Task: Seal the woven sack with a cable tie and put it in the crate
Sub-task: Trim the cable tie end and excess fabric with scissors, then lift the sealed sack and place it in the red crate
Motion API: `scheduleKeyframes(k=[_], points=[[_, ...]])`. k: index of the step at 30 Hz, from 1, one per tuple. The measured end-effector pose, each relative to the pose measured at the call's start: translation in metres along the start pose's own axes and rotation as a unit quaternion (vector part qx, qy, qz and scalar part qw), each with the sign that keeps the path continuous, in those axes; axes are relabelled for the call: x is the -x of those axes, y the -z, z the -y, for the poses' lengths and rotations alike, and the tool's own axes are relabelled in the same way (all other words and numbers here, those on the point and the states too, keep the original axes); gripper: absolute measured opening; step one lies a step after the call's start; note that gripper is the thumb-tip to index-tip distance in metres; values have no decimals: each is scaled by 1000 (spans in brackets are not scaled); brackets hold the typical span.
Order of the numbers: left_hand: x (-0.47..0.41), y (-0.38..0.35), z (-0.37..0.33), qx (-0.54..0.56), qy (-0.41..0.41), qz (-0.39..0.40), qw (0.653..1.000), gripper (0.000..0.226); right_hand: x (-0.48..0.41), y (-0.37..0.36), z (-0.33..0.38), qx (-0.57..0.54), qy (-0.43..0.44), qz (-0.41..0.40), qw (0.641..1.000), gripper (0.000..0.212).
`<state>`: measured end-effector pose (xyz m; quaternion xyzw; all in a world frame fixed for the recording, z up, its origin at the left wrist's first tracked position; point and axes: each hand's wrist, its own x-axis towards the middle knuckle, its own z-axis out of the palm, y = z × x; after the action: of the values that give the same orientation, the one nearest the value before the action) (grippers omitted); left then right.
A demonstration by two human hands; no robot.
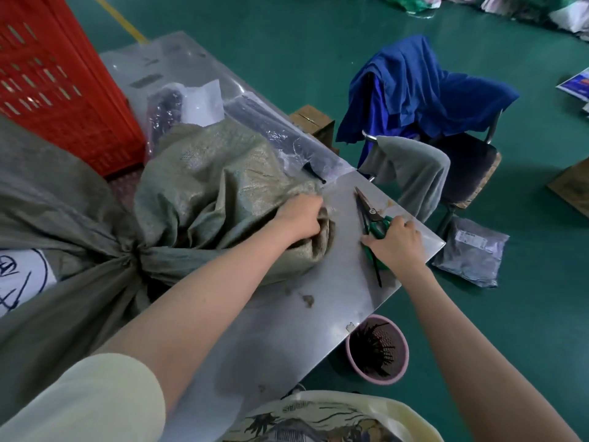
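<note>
A grey-green woven sack (204, 173) lies on the metal table (306, 327), its gathered neck pointing right. My left hand (299, 218) is clenched around that neck. My right hand (398, 244) rests on green-handled scissors (369, 215) lying on the table, with a thin black cable tie (377, 272) sticking out below the fingers. The red plastic crate (54, 81) stands at the upper left behind the sack.
A second, tied grey sack (63, 237) fills the left side. Clear plastic bags (178, 74) cover the table's far end. A pink bucket of black cable ties (377, 349) sits on the green floor below the table edge. A chair draped in blue cloth (424, 90) stands to the right, a grey parcel (471, 250) beside it.
</note>
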<state>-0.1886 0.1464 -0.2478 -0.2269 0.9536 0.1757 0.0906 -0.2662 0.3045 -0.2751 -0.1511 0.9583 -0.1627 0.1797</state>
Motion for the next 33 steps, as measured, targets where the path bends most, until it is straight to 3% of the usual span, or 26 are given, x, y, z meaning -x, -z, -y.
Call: scheduleKeyframes(k=[4, 7, 9, 10, 12, 13, 15, 17, 19, 22, 23, 24, 26, 29, 31, 33], points=[[6, 25, 18, 74, 48, -92, 992, 33, 4, 0, 5, 62, -3, -44, 997, 70], [12, 36, 19, 126, 39, -121, 984, 46, 27, -8, 21, 44, 47, -129, 990, 42], [16, 43, 16, 140, 10, -114, 984, 54, 50, -16, 36, -24, 116, -45, 992, 26], [19, 46, 16, 132, -9, -82, 988, 59, 64, -23, 45, -38, 162, 56, 984, 26], [27, 56, 15, 91, -44, 32, 994, 71, 91, -38, 67, -44, 223, 269, 936, 28], [32, 62, 16, 68, -58, 79, 993, 74, 101, -47, 79, -61, 229, 337, 911, 29], [44, 75, 22, 35, -74, 101, 991, 72, 115, -62, 106, -162, 184, 382, 891, 28], [59, 90, 31, 9, -79, 56, 995, 63, 118, -72, 132, -249, 126, 373, 885, 24], [75, 102, 45, -1, -60, -33, 998, 56, 118, -75, 154, -241, 125, 377, 885, 32], [98, 119, 77, 12, 27, -206, 978, 47, 128, -78, 180, -222, 128, 419, 871, 45], [104, 123, 88, 9, 64, -225, 972, 45, 131, -81, 186, -237, 119, 433, 861, 44], [112, 127, 100, -7, 108, -210, 972, 44, 135, -86, 191, -259, 105, 452, 847, 44], [123, 128, 124, -63, 192, -103, 974, 45, 142, -93, 197, -320, 71, 506, 798, 47], [147, 122, 154, -122, 247, 62, 959, 47, 153, -101, 209, -407, 45, 569, 714, 42], [164, 123, 167, -112, 269, 146, 945, 47, 159, -105, 225, -464, 25, 538, 704, 36], [177, 124, 172, -51, 289, 180, 939, 41, 164, -108, 243, -543, -22, 467, 698, 37]])
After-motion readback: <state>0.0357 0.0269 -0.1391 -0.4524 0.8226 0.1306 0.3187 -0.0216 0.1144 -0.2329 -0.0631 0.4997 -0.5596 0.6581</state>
